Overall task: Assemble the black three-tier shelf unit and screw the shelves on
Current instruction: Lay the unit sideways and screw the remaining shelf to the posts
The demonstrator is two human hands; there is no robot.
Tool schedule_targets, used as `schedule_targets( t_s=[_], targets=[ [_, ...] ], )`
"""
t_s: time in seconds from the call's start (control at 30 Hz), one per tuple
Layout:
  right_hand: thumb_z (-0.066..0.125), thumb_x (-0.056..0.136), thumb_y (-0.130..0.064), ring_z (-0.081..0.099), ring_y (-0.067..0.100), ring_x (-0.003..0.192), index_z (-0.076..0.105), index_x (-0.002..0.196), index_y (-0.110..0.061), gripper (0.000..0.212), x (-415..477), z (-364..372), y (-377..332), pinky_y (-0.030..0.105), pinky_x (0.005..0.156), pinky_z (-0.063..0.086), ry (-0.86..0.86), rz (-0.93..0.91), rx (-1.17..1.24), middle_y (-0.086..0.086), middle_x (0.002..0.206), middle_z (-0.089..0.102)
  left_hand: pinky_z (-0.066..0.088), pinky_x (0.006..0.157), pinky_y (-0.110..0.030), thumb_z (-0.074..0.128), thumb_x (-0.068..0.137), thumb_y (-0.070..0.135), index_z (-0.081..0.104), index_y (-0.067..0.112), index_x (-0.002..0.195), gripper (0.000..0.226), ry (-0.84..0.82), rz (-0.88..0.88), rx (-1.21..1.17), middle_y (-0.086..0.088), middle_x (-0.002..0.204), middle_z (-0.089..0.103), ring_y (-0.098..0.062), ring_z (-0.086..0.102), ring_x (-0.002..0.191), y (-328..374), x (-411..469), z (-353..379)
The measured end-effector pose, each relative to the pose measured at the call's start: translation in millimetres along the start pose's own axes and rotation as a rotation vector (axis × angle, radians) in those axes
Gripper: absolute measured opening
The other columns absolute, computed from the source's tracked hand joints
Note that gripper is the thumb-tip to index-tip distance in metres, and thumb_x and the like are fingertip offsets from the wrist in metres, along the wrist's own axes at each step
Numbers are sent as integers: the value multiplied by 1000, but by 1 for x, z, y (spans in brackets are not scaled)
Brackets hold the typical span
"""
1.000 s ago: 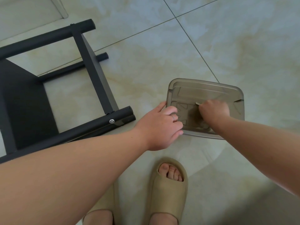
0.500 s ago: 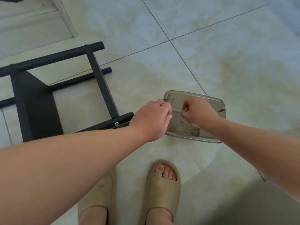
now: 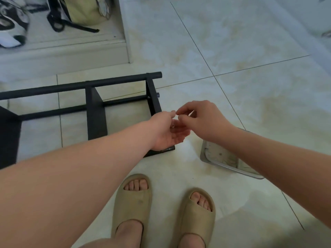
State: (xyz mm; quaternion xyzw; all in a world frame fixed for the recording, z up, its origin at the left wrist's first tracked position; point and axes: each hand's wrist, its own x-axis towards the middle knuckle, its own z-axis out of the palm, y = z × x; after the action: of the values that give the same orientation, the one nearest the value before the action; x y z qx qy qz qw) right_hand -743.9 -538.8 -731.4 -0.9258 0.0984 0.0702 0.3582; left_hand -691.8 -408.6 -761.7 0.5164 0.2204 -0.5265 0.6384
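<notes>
The black shelf unit (image 3: 95, 111) lies on its side on the tiled floor, left of centre, with its round posts and flat shelves showing. My left hand (image 3: 168, 129) is held palm up over the unit's near post, fingers loosely apart, with a small shiny bit at the finger bases. My right hand (image 3: 200, 119) hovers just right of it. Its thumb and forefinger are pinched together at the left fingertips, on something too small to make out clearly, likely a screw. A smoky clear plastic tray (image 3: 222, 158) of small parts lies on the floor under my right forearm.
My feet in beige slides (image 3: 132, 199) stand close below the hands. At the top left are a raised white threshold (image 3: 71, 51), shoes and a bag with black straps. Pale tiles stretch to the right and far side.
Both hands have risen off the tray and moved left over the shelf unit. The left hand turned palm up, and the view has tipped up to show the threshold.
</notes>
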Motion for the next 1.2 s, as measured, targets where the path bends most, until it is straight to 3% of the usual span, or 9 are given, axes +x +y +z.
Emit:
schedule_targets(
  t_s=[0.13, 0.27, 0.37, 0.5, 0.6, 0.67, 0.9, 1.03, 1.2],
  targets=[
    [59, 94, -21, 61, -4, 79, 69, 96, -31, 14, 20, 16, 10, 5, 63, 42, -43, 34, -60, -23, 85, 63, 38, 48, -21, 41, 102, 18, 58, 7, 80, 29, 224, 43, 14, -7, 74, 59, -13, 51, 57, 9, 16, -26],
    [62, 95, -30, 60, 15, 103, 65, 119, -24, 25, 32, 35, 34, 32, 91, 48, -296, 25, -305, -17, 98, 60, 41, 50, -20, 33, 92, -3, 57, 4, 83, 27, 332, 78, 39, -8, 75, 56, -13, 51, 59, 15, 37, -56],
    [65, 91, -50, 54, 18, 112, 59, 127, -25, 45, 35, 51, 49, 39, 102, 42, -472, -50, -486, -10, 117, 58, 47, 50, -19, 29, 97, -3, 60, 2, 89, 32, 423, 103, 142, -9, 82, 59, -13, 56, 62, 15, 58, -75],
    [73, 83, -56, 58, 15, 97, 62, 108, -23, 43, 39, 68, 59, 34, 87, 48, -506, -25, -373, -9, 102, 61, 55, 61, -22, 30, 101, -3, 62, 3, 107, 33, 247, 85, 313, -9, 95, 68, -13, 68, 78, 6, 74, -87],
    [78, 79, -56, 52, 5, 66, 62, 90, -22, 39, 42, 72, 67, 18, 58, 39, -485, -29, -303, -4, 77, 62, 59, 67, -23, 37, 94, -10, 70, 11, 91, 39, 70, 109, 611, -5, 90, 77, -12, 73, 79, -5, 79, -86],
    [80, 76, -56, 52, 1, 63, 61, 93, -25, 40, 43, 74, 73, 16, 56, 39, -456, 4, -226, -8, 79, 62, 58, 84, -33, 45, 88, -8, 73, 19, 86, 39, 69, 170, 884, -4, 93, 76, -20, 71, 90, -6, 84, -86],
    [77, 67, -63, 59, 6, 97, 38, 134, -41, 81, 48, 75, 76, 36, 86, 49, -333, 8, -151, -22, 114, 53, 51, 97, -42, 51, 90, -2, 71, 22, 107, 35, 63, 207, 989, -4, 101, 73, -27, 65, 101, 2, 81, -85],
    [78, 69, -64, 44, 11, 130, 25, 149, -41, 99, 51, 74, 76, 40, 96, 45, -337, -95, -235, -20, 144, 40, 52, 92, -36, 49, 93, -1, 71, 22, 111, 37, 20, 199, 975, -1, 99, 73, -23, 65, 96, 1, 78, -87],
    [73, 72, -66, 19, 12, 151, 11, 159, -36, 111, 53, 72, 73, 45, 117, 31, -341, -238, -346, -19, 165, 11, 51, 85, -30, 50, 93, -3, 71, 20, 108, 34, -29, 200, 935, 3, 94, 75, -15, 65, 86, -2, 76, -92]
  ],
)
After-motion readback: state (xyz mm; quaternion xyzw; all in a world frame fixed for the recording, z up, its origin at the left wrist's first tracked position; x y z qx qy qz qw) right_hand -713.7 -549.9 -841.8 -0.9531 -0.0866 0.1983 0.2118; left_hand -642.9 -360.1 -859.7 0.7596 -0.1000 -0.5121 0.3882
